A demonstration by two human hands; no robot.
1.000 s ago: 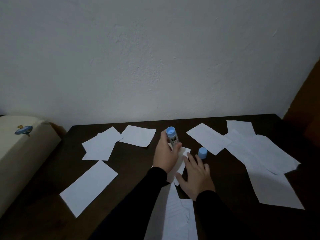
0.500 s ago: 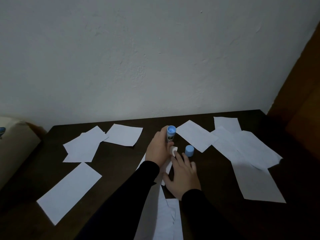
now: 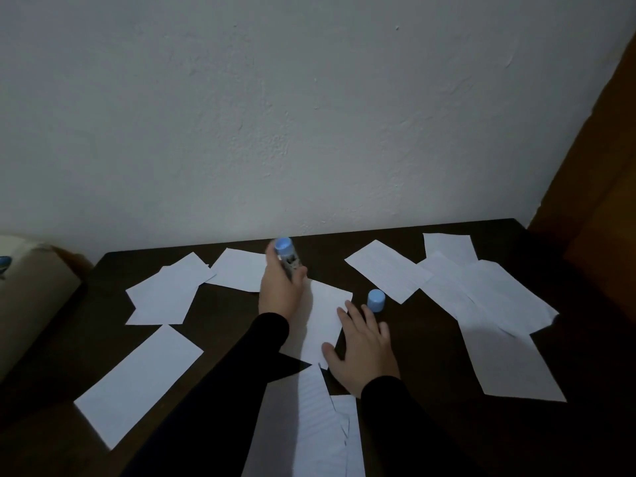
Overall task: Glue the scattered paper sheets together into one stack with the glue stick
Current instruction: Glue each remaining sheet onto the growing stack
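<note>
My left hand (image 3: pixel 280 292) grips a glue stick (image 3: pixel 288 259) with a blue end pointing up and away, its lower end down at a white paper sheet (image 3: pixel 323 320) in the middle of the dark table (image 3: pixel 234 325). My right hand (image 3: pixel 364 349) lies flat with fingers spread on that sheet's right edge. The blue cap (image 3: pixel 375 300) stands on the table just beyond my right fingertips. More white sheets lie scattered: a pair at the left (image 3: pixel 165 292), one at the near left (image 3: pixel 137 383), one behind my left hand (image 3: pixel 237 268), several overlapping at the right (image 3: pixel 481 297), and some near me (image 3: pixel 323 428).
A white wall rises behind the table's far edge. A beige box-like object (image 3: pixel 31 297) sits off the table's left side. Brown wooden furniture (image 3: pixel 599 187) stands at the right.
The glue stick in my left hand has tilted and shifted left across the middle sheet. My right hand stays pressed on the sheet. The camera view has swung slightly.
</note>
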